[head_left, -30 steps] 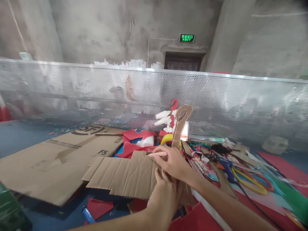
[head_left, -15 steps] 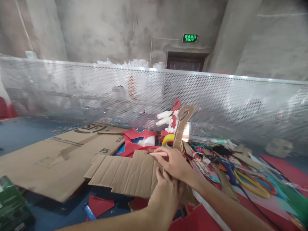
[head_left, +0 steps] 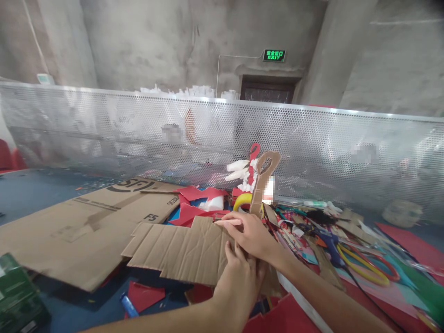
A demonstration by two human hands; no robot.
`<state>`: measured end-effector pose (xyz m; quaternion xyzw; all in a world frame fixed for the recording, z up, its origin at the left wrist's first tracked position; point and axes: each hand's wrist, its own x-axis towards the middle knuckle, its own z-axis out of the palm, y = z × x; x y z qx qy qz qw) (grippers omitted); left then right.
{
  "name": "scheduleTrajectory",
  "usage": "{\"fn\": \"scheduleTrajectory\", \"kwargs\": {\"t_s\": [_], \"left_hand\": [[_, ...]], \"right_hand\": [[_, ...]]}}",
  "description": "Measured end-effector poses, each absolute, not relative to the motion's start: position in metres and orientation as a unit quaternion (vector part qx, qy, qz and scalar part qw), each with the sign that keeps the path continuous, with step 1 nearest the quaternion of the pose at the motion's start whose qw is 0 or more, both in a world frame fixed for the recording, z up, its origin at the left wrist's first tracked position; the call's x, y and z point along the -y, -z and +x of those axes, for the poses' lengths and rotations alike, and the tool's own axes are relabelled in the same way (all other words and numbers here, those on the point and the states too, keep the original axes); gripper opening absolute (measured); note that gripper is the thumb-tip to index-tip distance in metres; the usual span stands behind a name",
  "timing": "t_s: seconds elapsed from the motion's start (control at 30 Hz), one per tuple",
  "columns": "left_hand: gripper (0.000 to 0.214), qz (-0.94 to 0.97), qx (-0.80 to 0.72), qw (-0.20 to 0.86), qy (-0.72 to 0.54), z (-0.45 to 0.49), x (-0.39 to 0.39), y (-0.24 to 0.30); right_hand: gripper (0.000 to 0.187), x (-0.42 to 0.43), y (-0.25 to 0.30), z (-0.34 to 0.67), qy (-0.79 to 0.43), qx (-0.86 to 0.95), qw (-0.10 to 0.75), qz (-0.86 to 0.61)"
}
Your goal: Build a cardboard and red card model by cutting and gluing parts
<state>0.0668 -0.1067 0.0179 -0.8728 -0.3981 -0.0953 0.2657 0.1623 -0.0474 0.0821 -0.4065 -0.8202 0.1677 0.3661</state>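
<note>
A corrugated cardboard piece (head_left: 180, 252) with a stepped, ragged edge lies in front of me. My left hand (head_left: 237, 275) is bent round its right end, the fingertips against the cardboard and partly hidden by the other hand. Just above, my right hand (head_left: 255, 233) is closed in a pinch at the cardboard's upper edge. A small dark bit shows at its fingertips, too small to name. Beyond that hand rises a brown cardboard strip (head_left: 262, 182) with a looped top. Behind the strip stands a red looped cutout (head_left: 252, 173) with white pieces attached.
A flattened carton (head_left: 69, 236) covers the left side. Yellow tape (head_left: 242, 201) and red scraps (head_left: 187, 213) lie beyond my hands. On the right are a blue glue gun (head_left: 331, 247), yellow-handled scissors (head_left: 364, 268) and craft materials. A perforated metal screen (head_left: 121, 129) bounds the back.
</note>
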Motion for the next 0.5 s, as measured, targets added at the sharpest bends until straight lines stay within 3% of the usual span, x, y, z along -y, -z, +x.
{"fn": "scheduleTrajectory", "kwargs": {"t_s": [0.5], "left_hand": [[0.057, -0.871, 0.397, 0.273, 0.099, 0.0667, 0.1059, -0.0154]], "right_hand": [[0.023, 0.0494, -0.086, 0.1633, -0.196, 0.816, 0.376, -0.394]]}}
